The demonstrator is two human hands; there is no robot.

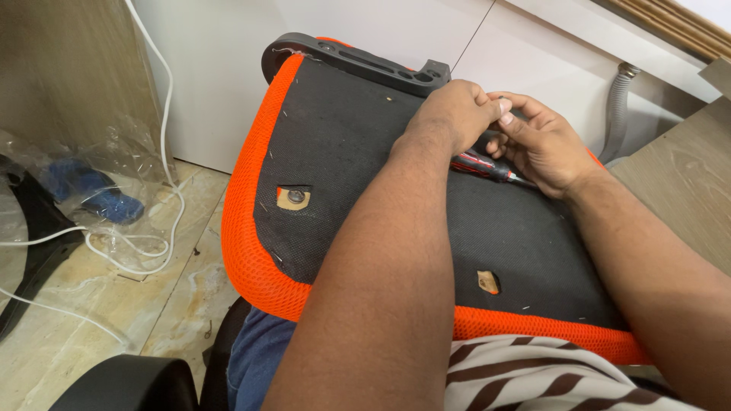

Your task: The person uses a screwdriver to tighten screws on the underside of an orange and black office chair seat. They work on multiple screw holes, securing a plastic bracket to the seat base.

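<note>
While the left hand (457,114) curls its grip shut over the upper end of a red-and-black screwdriver (487,167), the right hand (544,144) pinches the lower shaft with thumb and fingers closed about it, the two hands touching near the far edge of the seat. That screwdriver lies slanted between them, its tip pointing toward the right wrist, over the black fabric underside of an upturned chair seat (365,152) trimmed in orange mesh (251,251). To work well here, I judge the tool should stand square to the fastener, with one hand pressing straight down and the other steadying the shaft, so the tip does not slip and tear the cloth. Two cut openings in the fabric, a near-left mounting hole (294,198) and a lower one (487,281), show wood beneath. A black plastic bracket (358,59) runs along the far rim. On the tiled floor (114,320) to the left lie a white cable (164,144) and crumpled clear plastic wrap (106,179).
</note>
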